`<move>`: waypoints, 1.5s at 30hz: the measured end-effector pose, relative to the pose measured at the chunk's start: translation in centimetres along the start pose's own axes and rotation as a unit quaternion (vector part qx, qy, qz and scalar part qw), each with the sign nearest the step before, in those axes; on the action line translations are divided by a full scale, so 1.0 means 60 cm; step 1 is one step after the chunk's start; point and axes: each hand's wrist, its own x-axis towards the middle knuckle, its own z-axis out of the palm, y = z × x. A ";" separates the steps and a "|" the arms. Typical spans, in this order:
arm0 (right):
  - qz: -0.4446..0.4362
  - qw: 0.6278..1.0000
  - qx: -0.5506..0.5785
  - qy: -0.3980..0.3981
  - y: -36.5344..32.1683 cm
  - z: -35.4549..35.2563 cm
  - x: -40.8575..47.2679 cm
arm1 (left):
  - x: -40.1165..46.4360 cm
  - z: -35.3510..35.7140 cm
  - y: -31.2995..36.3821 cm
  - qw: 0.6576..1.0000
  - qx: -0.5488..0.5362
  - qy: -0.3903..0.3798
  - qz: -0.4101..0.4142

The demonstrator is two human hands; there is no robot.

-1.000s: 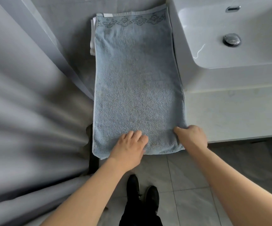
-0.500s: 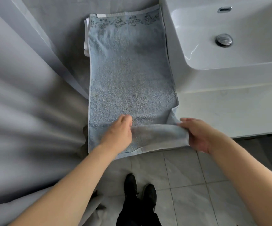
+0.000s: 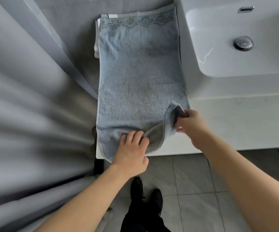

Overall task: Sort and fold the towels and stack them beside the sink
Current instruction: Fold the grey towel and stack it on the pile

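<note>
A light blue towel [image 3: 140,72] with a dark diamond pattern along its far edge lies flat on the white counter [image 3: 235,124], just left of the sink [image 3: 246,39]. A white towel [image 3: 97,47] peeks out beneath its far left edge. My right hand [image 3: 188,123] pinches the towel's near right corner, lifted and curled back over the cloth. My left hand [image 3: 132,148] presses on the near edge with fingers spread, just left of the raised corner.
A grey curtain [image 3: 26,106] hangs in folds along the left, close to the counter's edge. The sink's drain plug [image 3: 243,43] and overflow slot [image 3: 246,9] show at the right. Grey floor tiles [image 3: 194,181] and my black shoes [image 3: 145,195] lie below.
My right hand has raised the towel's near right corner higher and turned it back over the towel. My left hand has slid right along the near edge and presses there.
</note>
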 end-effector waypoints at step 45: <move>-0.263 0.769 -0.555 0.180 -0.479 -0.037 0.426 | 0.480 -0.318 -0.472 0.622 -0.638 0.249 -0.380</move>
